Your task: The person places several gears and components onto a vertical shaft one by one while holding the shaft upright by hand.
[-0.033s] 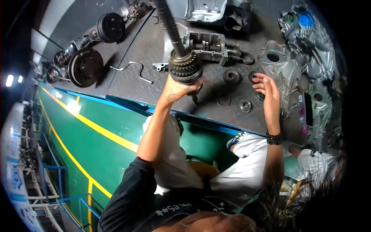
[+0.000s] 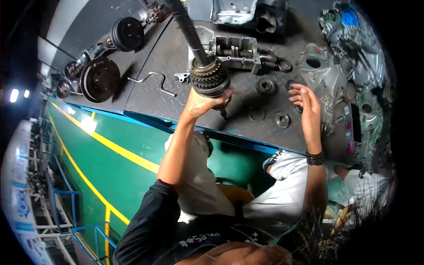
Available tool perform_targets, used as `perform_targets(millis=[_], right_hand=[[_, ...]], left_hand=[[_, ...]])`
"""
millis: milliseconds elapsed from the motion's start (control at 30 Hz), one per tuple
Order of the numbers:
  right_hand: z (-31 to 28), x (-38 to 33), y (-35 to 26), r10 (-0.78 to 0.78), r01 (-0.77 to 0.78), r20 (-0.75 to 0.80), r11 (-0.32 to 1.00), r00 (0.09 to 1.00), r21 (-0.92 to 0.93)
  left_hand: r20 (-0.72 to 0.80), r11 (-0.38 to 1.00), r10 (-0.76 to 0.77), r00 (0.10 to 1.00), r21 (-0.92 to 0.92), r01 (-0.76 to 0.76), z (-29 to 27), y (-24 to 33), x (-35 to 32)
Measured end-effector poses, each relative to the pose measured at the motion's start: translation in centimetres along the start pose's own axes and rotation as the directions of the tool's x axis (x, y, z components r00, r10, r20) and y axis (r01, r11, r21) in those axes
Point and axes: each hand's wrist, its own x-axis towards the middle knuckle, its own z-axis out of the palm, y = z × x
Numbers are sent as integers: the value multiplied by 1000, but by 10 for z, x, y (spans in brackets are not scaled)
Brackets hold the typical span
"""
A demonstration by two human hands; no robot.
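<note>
My left hand (image 2: 204,102) is wrapped round the lower part of a transmission gear shaft (image 2: 208,79), just under its stack of toothed gears. The shaft stands tilted, its long dark rod rising to the top of the view and its short end pointing down over the bench. My right hand (image 2: 308,100) hovers over the bench at the right, fingers stretched and slightly bent, with nothing visible in them. Close to its fingertips lie a small dark ring (image 2: 290,85) and another small part, partly covered by the hand. A gear (image 2: 266,86), a thin ring (image 2: 257,115) and a smaller gear (image 2: 282,119) lie nearby.
Behind the shaft sits an opened gearbox housing (image 2: 247,49) with gears inside. A bent metal rod (image 2: 160,84) lies left on the steel bench (image 2: 145,99). An axle with a brake drum (image 2: 100,79) stands far left. Metal casings (image 2: 320,73) crowd the right side.
The whole view has shifted very slightly; both hands and the gear shaft keep the same pose.
</note>
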Motion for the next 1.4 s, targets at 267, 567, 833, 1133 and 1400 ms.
perform_targets(millis=[267, 567, 833, 1133, 1400], right_hand=[[5, -11, -7, 1, 7, 104, 997, 995, -76], [-28, 5, -5, -24, 23, -12, 992, 1000, -121], [-28, 7, -4, -19, 17, -8, 989, 1000, -146], [-38, 6, -2, 34, -33, 8, 993, 999, -117], [-35, 10, 2, 77, -75, 25, 994, 997, -83]], left_hand=[[232, 985, 120, 965, -151, -86, -3, -4, 15], [67, 990, 109, 992, -97, -102, 5, -6, 5], [114, 983, 137, 984, -139, -121, -6, -13, -1], [119, 990, 138, 983, -3, -139, -4, -13, 4], [47, 980, 151, 987, -134, -144, 5, -13, -4]])
